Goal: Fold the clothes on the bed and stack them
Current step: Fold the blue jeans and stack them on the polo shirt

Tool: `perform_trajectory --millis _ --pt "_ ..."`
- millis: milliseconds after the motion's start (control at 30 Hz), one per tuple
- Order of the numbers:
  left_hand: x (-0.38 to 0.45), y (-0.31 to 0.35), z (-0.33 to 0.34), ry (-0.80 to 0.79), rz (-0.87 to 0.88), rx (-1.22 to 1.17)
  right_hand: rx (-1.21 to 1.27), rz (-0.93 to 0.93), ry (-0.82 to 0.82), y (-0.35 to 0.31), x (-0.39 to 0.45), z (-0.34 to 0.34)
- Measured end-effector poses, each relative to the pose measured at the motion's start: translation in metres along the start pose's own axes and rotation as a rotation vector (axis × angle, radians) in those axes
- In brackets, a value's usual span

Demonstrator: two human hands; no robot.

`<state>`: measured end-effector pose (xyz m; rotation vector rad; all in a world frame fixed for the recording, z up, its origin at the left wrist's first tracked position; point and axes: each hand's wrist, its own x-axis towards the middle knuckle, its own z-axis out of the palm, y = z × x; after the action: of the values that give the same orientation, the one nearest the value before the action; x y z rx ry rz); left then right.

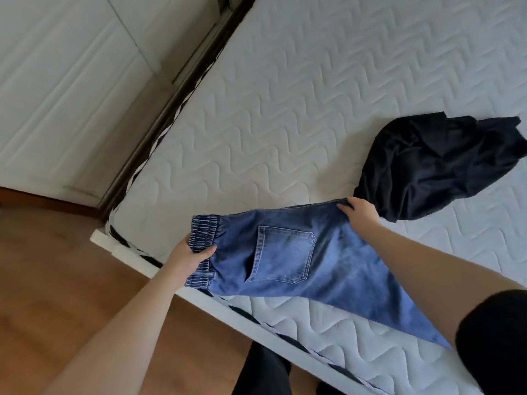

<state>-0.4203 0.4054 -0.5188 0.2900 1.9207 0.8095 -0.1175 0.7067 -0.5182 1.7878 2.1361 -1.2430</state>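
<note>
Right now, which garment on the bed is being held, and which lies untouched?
The blue jeans: the left hand grips the waistband, the right hand the far edge. The black garment lies crumpled, unheld.

Both hands grip jeans over bed.

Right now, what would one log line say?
left hand grips blue denim jeans waistband | right hand grips far edge | crumpled black garment unfolded

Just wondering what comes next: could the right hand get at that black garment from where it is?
Probably yes: the right hand lies just beside the black garment with nothing between, though it grips the jeans.
</note>
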Motion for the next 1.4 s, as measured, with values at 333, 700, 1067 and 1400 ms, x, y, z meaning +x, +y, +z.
perform_trajectory --millis 333,700,1067,1400 --pt "0.127 -0.030 -0.021 0.186 0.151 0.270 -0.080 0.004 0.085 -0.005 0.117 0.080" --pt "0.117 -0.073 -0.003 0.400 0.174 0.426 -0.240 -0.427 0.378 -0.053 0.069 0.156" --pt "0.136 -0.064 0.026 0.463 0.692 1.261 -0.731 -0.686 -0.055 -0.093 0.051 0.277" --pt "0.159 -0.091 0.025 0.367 0.770 1.376 -0.745 -0.595 0.041 -0.038 0.069 0.231"
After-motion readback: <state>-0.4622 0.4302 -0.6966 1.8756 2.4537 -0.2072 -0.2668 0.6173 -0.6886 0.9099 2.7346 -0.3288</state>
